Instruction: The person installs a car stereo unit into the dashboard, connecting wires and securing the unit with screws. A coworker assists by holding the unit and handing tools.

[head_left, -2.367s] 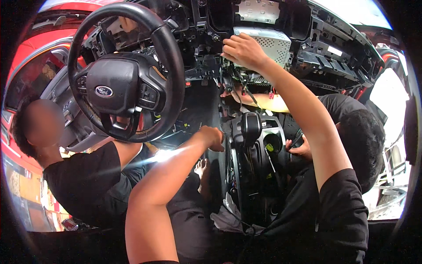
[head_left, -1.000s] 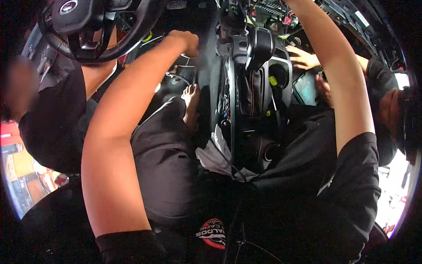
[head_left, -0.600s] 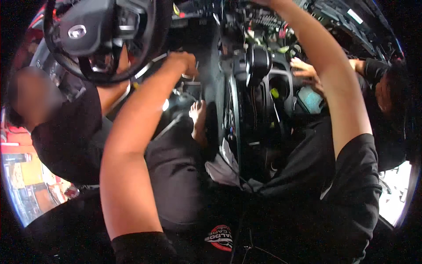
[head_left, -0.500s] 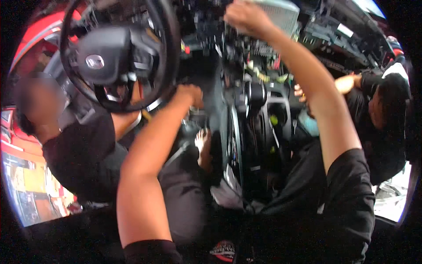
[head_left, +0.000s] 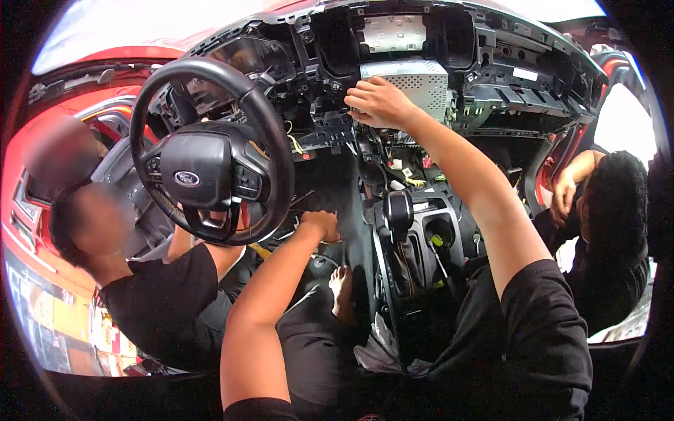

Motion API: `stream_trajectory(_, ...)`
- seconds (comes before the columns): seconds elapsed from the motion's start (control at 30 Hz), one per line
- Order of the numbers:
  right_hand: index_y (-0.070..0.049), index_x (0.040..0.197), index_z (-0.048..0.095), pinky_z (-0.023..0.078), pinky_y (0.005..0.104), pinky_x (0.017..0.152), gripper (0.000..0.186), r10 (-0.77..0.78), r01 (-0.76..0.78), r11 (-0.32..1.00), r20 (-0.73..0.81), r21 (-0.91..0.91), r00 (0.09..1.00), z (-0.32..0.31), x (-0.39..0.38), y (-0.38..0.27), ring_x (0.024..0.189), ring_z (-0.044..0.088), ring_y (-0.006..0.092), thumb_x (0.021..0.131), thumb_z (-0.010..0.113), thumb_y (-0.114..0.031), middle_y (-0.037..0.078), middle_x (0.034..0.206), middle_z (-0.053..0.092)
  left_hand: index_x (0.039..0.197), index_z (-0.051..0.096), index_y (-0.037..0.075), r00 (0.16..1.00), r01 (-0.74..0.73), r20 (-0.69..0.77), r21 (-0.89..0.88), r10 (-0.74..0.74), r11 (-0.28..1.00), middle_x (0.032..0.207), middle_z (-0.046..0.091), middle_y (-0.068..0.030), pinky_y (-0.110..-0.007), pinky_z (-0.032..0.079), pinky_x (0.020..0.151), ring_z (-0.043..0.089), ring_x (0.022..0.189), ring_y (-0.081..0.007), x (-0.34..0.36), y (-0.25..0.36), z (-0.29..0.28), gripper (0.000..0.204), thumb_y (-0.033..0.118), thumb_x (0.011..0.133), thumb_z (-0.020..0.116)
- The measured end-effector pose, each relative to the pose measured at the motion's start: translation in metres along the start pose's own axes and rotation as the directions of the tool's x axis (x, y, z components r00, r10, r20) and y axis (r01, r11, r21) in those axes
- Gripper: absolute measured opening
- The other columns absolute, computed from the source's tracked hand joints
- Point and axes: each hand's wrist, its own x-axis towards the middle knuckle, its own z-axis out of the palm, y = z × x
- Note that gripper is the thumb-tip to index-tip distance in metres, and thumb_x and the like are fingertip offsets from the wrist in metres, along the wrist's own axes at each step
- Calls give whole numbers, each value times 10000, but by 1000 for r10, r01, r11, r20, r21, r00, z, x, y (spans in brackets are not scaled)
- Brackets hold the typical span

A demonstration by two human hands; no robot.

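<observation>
1. Well, the right hand (head_left: pixel 380 103) is up at the dash (head_left: pixel 540 105), its fingers bent and narrow, overlapping the left part of the metal box (head_left: pixel 430 85); whether it grips the box or only rests against it, I cannot tell.
2. The box sits at the middle of the dash, below a silver plate (head_left: pixel 392 34), with its perforated face showing to the right of the hand.
3. Lower down, the left hand (head_left: pixel 321 226) is curled in, over the footwell (head_left: pixel 316 172) between the wheel (head_left: pixel 277 182) and the console (head_left: pixel 456 226); I cannot tell whether it holds anything.
4. Loose wires (head_left: pixel 414 179) hang below the box, near the front edge of the console.
5. On the console, the shifter (head_left: pixel 399 210) stands toward the front left corner, and the cup holder (head_left: pixel 441 224) lies to its right, with a yellow-green piece (head_left: pixel 437 241) at it.
6. A grey cloth (head_left: pixel 379 349) lies by the console's rear left corner.
7. A co-worker (head_left: pixel 168 298) in black is at the left, beside the wheel; another (head_left: pixel 618 217) is at the right, with a hand (head_left: pixel 562 198) well apart from the box.
</observation>
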Motion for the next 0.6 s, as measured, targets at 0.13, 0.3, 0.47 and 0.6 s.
stream_trajectory(0.13, -125, 776, 528, 432, 323, 801, 164, -15, 16, 999, 33, -29, 999, 1, -4, 6, 877, 548, 169, 788, 654, -228, -3, 823, 545, 1220, 638, 122, 999, -16, 28, 20, 15, 1000, 1285, 609, -112, -430, 476, 969, 591, 1179, -286, -10, 6, -9, 531, 469, 819, 624)
stream_trajectory(0.3, -139, 769, 529, 426, 311, 806, 157, 34, -32, 998, 36, -52, 999, 7, 0, -2, 876, 547, 156, 788, 657, -228, -20, 828, 544, 1205, 645, 115, 999, -35, 32, 9, 35, 999, 1281, 611, -116, -435, 472, 966, 593, 1176, -287, 0, 4, 0, 510, 454, 823, 623)
stream_trajectory(0.47, -133, 776, 549, 428, 317, 811, 147, -24, 25, 998, 25, -54, 999, 2, -9, 8, 910, 543, 151, 791, 658, -230, -20, 842, 544, 1207, 638, 108, 999, -41, -1, 41, 41, 998, 1283, 604, -143, -438, 477, 957, 604, 1161, -289, 5, 23, -9, 474, 384, 822, 613)
stream_trajectory(0.6, -135, 789, 548, 430, 322, 809, 123, 47, -46, 997, 13, -54, 999, 9, -3, 0, 910, 546, 158, 803, 630, -225, -14, 831, 533, 1203, 637, 94, 1000, -26, -1, 23, 26, 999, 1283, 602, -148, -433, 480, 959, 603, 1161, -293, 24, 13, 12, 480, 379, 819, 601)
